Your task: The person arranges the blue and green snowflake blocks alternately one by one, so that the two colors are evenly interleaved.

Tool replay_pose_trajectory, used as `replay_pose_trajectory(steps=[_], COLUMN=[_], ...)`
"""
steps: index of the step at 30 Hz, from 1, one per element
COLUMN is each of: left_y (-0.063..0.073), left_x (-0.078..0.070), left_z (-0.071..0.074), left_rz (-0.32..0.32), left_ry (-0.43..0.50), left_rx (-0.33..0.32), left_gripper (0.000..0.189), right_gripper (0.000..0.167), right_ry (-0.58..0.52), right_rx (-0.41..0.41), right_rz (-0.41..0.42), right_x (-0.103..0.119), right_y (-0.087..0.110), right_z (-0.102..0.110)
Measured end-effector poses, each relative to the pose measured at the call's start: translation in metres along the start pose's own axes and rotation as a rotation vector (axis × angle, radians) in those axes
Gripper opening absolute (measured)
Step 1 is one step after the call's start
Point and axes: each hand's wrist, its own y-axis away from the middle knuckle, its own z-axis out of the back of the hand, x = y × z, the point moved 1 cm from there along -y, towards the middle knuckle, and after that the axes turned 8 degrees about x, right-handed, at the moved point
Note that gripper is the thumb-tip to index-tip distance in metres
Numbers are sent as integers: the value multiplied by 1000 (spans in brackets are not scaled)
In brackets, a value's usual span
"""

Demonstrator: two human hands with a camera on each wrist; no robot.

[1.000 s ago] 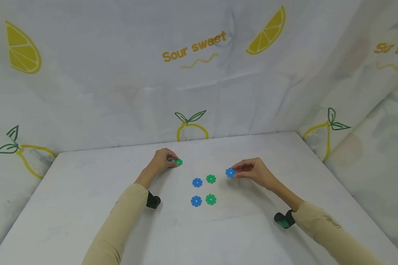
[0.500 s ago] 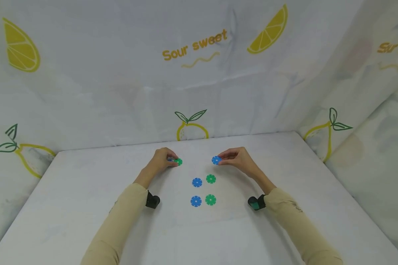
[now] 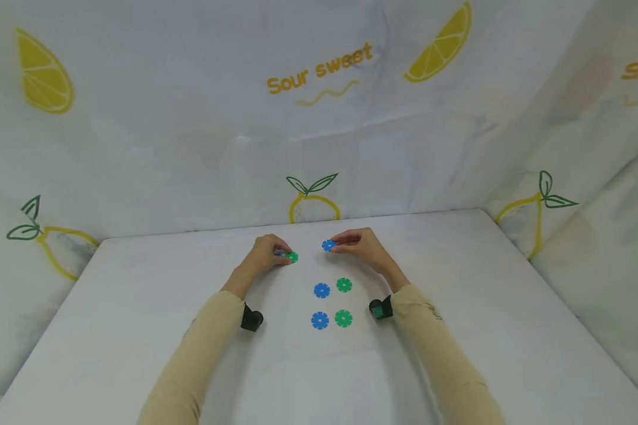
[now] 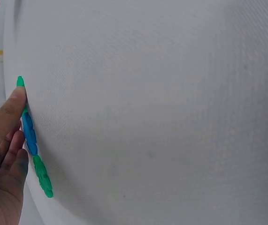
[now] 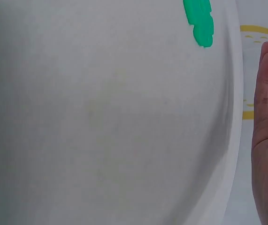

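Observation:
My left hand (image 3: 264, 255) pinches a joined row of notched plastic snowflake discs over the back of the table. At its right end in the head view is a green disc (image 3: 293, 257). The left wrist view shows the row edge-on, a blue disc (image 4: 29, 133) between two green ones, with the thumb on the far green disc (image 4: 20, 81). My right hand (image 3: 363, 247) pinches a single blue disc (image 3: 328, 245) by its edge, a short gap to the right of the row. In the right wrist view that disc is partly cut off by the frame's edge.
Two loose blue discs (image 3: 321, 290) and two loose green discs (image 3: 344, 285) lie in a small grid on the white table (image 3: 319, 378), nearer than the hands. Behind the table's back edge hangs a white cloth (image 3: 202, 147) with lemon prints.
My right hand has moved left and away from me with the blue disc, closing toward the left hand. The left hand keeps its hold and has hardly moved. The loose discs stay put.

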Motion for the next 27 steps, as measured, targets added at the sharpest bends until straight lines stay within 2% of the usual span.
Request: replay_pose_trajectory(steps=[5, 10, 15, 24, 27], left_y=[0, 1, -2, -3, -2], left_x=[-2, -4, -6, -7, -6], left_z=[-1, 0, -1, -1, 1], left_rz=[-24, -12, 12, 28, 32], left_ry=[-18, -18, -17, -35, -39], left_rx=[-5, -8, 0, 12, 19], left_gripper=[21, 21, 22, 22, 22], right_gripper=[30, 30, 27, 25, 26], right_ry=[4, 40, 133, 287, 330], right_rx=[50, 70, 69, 114, 124], right_rz=[-12, -43, -69, -10, -24], right_x=[-2, 0, 3, 9, 12], right_y=[-12, -22, -26, -33, -35], right_z=[-7, -17, -22, -32, -36])
